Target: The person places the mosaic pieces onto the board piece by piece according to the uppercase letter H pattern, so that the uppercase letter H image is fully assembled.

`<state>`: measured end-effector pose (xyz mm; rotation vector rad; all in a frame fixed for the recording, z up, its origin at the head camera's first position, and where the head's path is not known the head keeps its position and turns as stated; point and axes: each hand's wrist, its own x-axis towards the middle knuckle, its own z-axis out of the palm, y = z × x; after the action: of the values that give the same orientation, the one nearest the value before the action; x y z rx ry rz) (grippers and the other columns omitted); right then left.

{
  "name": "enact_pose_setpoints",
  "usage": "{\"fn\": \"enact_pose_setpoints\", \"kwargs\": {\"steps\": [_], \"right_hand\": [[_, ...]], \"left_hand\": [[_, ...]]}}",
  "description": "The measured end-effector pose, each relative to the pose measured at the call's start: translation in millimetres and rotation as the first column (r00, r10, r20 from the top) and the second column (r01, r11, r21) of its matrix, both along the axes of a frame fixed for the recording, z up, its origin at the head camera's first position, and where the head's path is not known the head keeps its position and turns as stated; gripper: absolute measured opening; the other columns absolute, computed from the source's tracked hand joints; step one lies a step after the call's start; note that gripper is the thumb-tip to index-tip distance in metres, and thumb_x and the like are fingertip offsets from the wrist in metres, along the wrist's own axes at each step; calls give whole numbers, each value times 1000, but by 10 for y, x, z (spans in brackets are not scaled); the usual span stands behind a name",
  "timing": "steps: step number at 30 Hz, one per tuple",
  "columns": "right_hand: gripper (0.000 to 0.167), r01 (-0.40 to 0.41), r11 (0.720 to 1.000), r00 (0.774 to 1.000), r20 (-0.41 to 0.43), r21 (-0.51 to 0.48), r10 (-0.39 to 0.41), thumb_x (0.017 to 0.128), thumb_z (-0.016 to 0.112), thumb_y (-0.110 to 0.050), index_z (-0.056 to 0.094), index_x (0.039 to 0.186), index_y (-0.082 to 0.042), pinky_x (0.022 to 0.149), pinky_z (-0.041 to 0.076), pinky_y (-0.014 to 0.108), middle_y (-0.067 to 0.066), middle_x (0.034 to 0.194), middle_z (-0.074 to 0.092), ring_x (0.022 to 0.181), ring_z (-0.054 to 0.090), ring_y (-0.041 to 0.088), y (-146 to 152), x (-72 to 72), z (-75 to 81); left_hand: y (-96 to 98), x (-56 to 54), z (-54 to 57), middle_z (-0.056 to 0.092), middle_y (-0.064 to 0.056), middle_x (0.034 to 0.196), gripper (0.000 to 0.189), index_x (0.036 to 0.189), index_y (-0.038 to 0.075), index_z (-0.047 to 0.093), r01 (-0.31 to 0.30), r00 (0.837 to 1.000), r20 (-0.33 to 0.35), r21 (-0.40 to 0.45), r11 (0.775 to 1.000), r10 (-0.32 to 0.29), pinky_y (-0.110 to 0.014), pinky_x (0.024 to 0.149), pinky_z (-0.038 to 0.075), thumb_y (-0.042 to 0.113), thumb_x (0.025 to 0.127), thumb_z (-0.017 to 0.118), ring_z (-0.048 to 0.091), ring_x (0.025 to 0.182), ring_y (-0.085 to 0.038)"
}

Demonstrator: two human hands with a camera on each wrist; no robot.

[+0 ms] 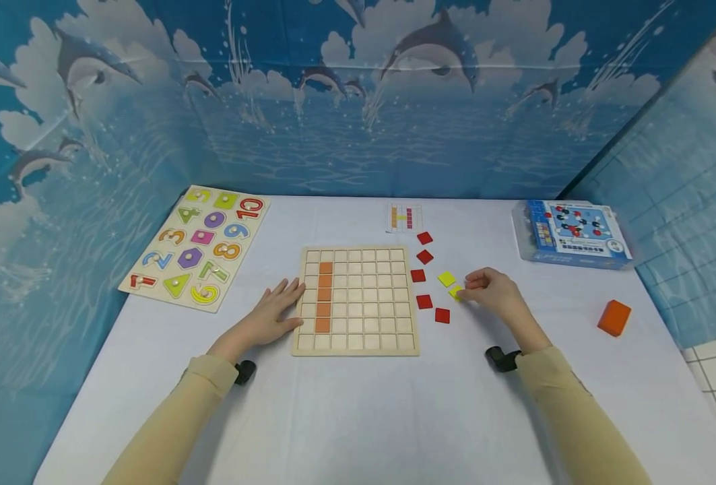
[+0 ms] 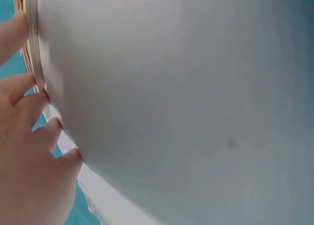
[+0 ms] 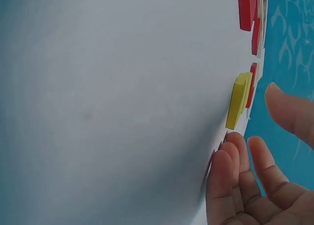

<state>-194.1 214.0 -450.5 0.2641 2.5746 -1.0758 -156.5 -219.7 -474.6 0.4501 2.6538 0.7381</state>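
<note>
Picking seems the step: the right hand (image 1: pixel 496 294), grip loose, must pinch the nearer yellow tile (image 1: pixel 454 291); the left hand (image 1: pixel 269 316), unclenched, touches the board (image 1: pixel 358 351).

On the white worktop (image 1: pixel 358 417), the left hand (image 1: pixel 267 314) touches the left edge of a wooden grid board (image 1: pixel 355 341), whose second column from the left holds five orange tiles (image 1: pixel 324 294). The right hand (image 1: pixel 492 292) is at the nearer of two yellow tiles (image 1: pixel 446 278), near five red tiles (image 1: pixel 424 302). A number puzzle (image 1: pixel 207 252) lies left; a blue box (image 1: pixel 584 232) and an orange block (image 1: pixel 614 318) sit right.
</note>
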Motion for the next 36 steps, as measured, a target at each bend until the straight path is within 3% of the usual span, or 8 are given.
{"fn": "enact_pose_setpoints", "kwargs": {"steps": [17,28,36], "right_hand": [[39,-34,991,999,11,132,32,89,72,-18,58,118,4,75,45,30,17,104,58,92,52,28,-123,-26,-41],[38,-28,993,999,38,117,24,87,74,-17,57,115,3,72,46,28,15,100,57,89,52,27,-104,-15,-28],[32,-29,999,999,46,44,27,91,70,-17,59,115,1,73,47,25,13,98,58,88,54,24,-97,-5,1]], "left_hand": [[-9,17,-3,13,-12,165,74,157,9,22,-15,1000,13,1,1000,15,-57,124,0,26,97,62,2,154,-35],[-12,19,-1,14,-13,165,74,157,8,23,-6,1000,7,15,1000,6,-58,124,0,26,97,62,2,154,-36],[-7,16,12,15,-15,165,74,156,6,24,5,1000,-14,15,1000,-4,-60,123,1,25,96,63,4,153,-39]]}}
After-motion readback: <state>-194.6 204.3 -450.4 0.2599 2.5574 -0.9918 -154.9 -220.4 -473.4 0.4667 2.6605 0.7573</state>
